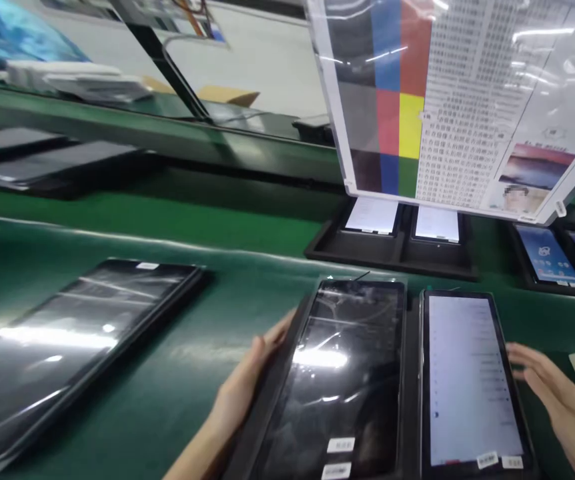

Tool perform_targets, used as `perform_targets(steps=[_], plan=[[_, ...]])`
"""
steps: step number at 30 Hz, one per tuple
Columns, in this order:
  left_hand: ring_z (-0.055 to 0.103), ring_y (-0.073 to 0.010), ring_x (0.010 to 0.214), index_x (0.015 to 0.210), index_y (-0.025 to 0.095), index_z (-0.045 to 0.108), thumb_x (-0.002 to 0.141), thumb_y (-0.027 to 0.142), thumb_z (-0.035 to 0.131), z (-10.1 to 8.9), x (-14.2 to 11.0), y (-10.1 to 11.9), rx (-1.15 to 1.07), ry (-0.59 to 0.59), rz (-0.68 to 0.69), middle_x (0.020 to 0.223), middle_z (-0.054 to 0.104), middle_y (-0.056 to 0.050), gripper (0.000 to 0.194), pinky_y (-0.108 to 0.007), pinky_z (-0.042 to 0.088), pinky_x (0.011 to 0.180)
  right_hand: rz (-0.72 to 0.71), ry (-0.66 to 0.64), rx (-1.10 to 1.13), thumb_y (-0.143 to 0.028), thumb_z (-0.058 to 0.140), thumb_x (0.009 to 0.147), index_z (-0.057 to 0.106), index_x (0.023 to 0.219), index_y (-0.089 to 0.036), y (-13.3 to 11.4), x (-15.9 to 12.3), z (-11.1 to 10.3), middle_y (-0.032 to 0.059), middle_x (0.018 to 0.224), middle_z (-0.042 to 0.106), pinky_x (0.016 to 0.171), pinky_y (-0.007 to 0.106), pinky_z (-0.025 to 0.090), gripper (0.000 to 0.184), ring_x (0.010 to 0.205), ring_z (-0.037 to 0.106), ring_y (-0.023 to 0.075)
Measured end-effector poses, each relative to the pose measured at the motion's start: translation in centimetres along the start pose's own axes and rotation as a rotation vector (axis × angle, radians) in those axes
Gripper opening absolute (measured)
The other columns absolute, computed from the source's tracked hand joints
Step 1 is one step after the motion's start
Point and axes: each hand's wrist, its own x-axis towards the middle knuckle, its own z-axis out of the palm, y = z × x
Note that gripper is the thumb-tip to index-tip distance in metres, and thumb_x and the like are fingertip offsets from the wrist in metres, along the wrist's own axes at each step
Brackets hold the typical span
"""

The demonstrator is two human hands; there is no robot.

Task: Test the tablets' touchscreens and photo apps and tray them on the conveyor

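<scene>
Left hand [247,377]: along the left side of the black tray [412,373], fingers partly hidden behind its edge (so I cannot tell how firm the grip is).
Right hand [550,390]: fingers loosely bent at the right edge of the lit tablet [470,380]; whether they grip, I cannot tell.
Tray load: dark tablet [352,387] on the left, lit tablet beside it.
Green bench [182,373]: under the tray, with a slanted tablet [82,313] farther left.

Beyond the fingers [528,356], a glossy white rectangular test chart [460,80] repeats "检查摄像头拍照是否清晰"; small white rectangular labels [341,445] on the flat black-framed tablets [347,393] between them are illegible.
</scene>
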Motion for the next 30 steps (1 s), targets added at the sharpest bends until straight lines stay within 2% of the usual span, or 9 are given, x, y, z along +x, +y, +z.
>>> perform_targets(steps=[2,4,6,8,12,16,20,24,30], plan=[[0.041,-0.0324,0.157,0.148,0.022,0.062,0.082,0.080,0.060,-0.4,1.3,2.0,0.040,-0.042,0.274,0.164,0.052,-0.006,0.088,-0.040,0.033,0.130,-0.075,0.010,-0.130,-0.063,0.066,0.095,0.072,0.132,-0.030,-0.6,2.2,0.1,0.0107,0.144,0.065,0.114,0.053,0.050,0.050,0.132,0.061,0.0332],[0.036,-0.0315,0.159,0.148,0.023,0.061,0.084,0.075,0.061,0.2,2.6,3.8,0.208,-0.059,0.417,0.166,0.050,-0.006,0.083,-0.041,0.025,0.133,-0.235,0.053,-0.306,-0.061,0.061,0.098,0.073,0.129,-0.030,-1.5,4.2,1.1,0.0104,0.149,0.060,0.119,0.060,0.042,0.045,0.140,0.054,0.0348],[0.047,-0.0329,0.151,0.136,0.024,0.069,0.086,0.068,0.062,2.0,3.4,5.3,0.481,-0.128,0.471,0.154,0.063,-0.006,0.067,-0.043,0.030,0.131,-0.399,0.028,-0.503,-0.056,0.055,0.103,0.074,0.125,-0.031,-2.5,5.6,2.6,0.0086,0.157,0.054,0.122,0.067,0.035,0.039,0.148,0.044,0.0362],[0.057,-0.0330,0.140,0.126,0.023,0.073,0.089,0.059,0.058,5.0,3.7,6.2,0.750,-0.228,0.541,0.141,0.071,-0.008,0.054,-0.046,0.038,0.126,-0.519,-0.065,-0.657,-0.050,0.048,0.107,0.074,0.124,-0.032,-3.4,6.5,4.1,0.0062,0.164,0.046,0.122,0.070,0.032,0.036,0.154,0.036,0.0370],[0.063,-0.0335,0.132,0.144,0.014,0.058,0.094,0.041,0.055,11.7,3.3,6.5,1.105,-0.405,0.647,0.131,0.075,-0.013,0.057,-0.046,0.050,0.114,-0.634,-0.150,-0.769,-0.043,0.041,0.109,0.072,0.125,-0.030,-4.2,7.9,6.3,0.0065,0.167,0.041,0.123,0.072,0.030,0.037,0.157,0.032,0.0369],[0.065,-0.0359,0.128,0.150,0.006,0.049,0.094,0.028,0.053,15.4,2.7,5.6,1.315,-0.379,0.689,0.133,0.072,-0.020,0.060,-0.045,0.051,0.109,-0.653,-0.170,-0.790,-0.043,0.041,0.110,0.073,0.119,-0.029,-4.4,8.8,6.8,0.0060,0.167,0.043,0.125,0.073,0.024,0.037,0.157,0.032,0.0371],[0.067,-0.0385,0.123,0.152,0.003,0.044,0.093,0.024,0.052,16.3,2.4,5.1,1.364,-0.313,0.638,0.125,0.074,-0.023,0.063,-0.046,0.055,0.100,-0.669,-0.116,-0.696,-0.045,0.039,0.110,0.072,0.119,-0.028,-4.8,8.6,6.2,0.0056,0.166,0.044,0.125,0.070,0.026,0.038,0.157,0.032,0.0357],[0.066,-0.0392,0.123,0.154,0.004,0.040,0.090,0.023,0.054,16.7,2.2,5.1,1.386,-0.274,0.616,0.127,0.072,-0.024,0.068,-0.046,0.056,0.096,-0.646,-0.037,-0.615,-0.045,0.043,0.110,0.071,0.125,-0.029,-4.8,8.2,5.4,0.0061,0.159,0.052,0.118,0.063,0.041,0.035,0.151,0.041,0.0340],[0.072,-0.0382,0.106,0.143,0.003,0.048,0.085,0.016,0.054,17.3,2.5,5.4,1.390,-0.320,0.605,0.105,0.075,-0.022,0.059,-0.046,0.058,0.089,-0.696,-0.024,-0.598,-0.042,0.043,0.111,0.073,0.121,-0.028,-4.6,7.9,5.2,0.0068,0.151,0.060,0.113,0.055,0.046,0.034,0.143,0.050,0.0317]])
